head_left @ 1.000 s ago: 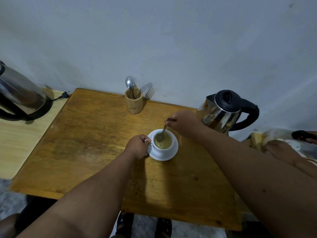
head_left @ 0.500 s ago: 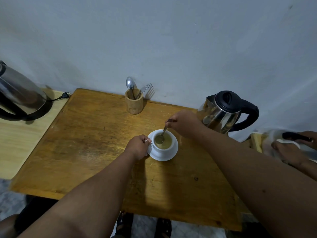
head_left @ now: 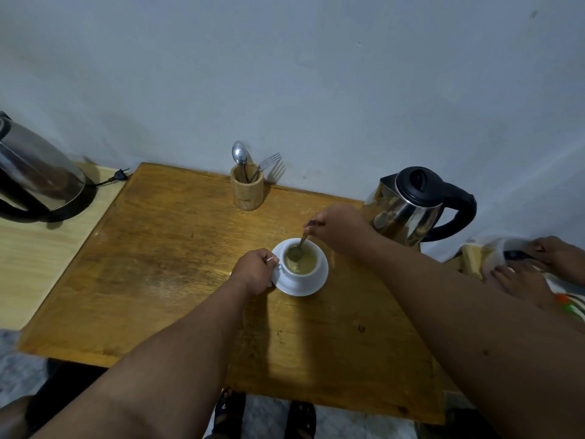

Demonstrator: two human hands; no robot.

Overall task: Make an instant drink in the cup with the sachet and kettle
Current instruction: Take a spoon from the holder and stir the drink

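A white cup (head_left: 309, 274) full of light brown drink stands on a white saucer (head_left: 318, 285) in the middle of the wooden table (head_left: 164, 280). My left hand (head_left: 253, 270) grips the cup's handle on its left side. My right hand (head_left: 337, 228) pinches the top of a metal spoon (head_left: 300, 247) whose bowl dips into the drink. A steel kettle (head_left: 408, 210) with a black lid and handle stands at the table's back right, just behind my right hand. No sachet is in view.
A wooden holder (head_left: 247, 191) with a spoon and a fork stands at the table's back edge by the wall. A second steel kettle (head_left: 34, 175) sits on a paler surface at the left. Another person's hand and foot (head_left: 522, 280) lie at the right.
The spoon's bowl has shifted a little inside the cup. At the right edge the other person's hand and foot have moved.
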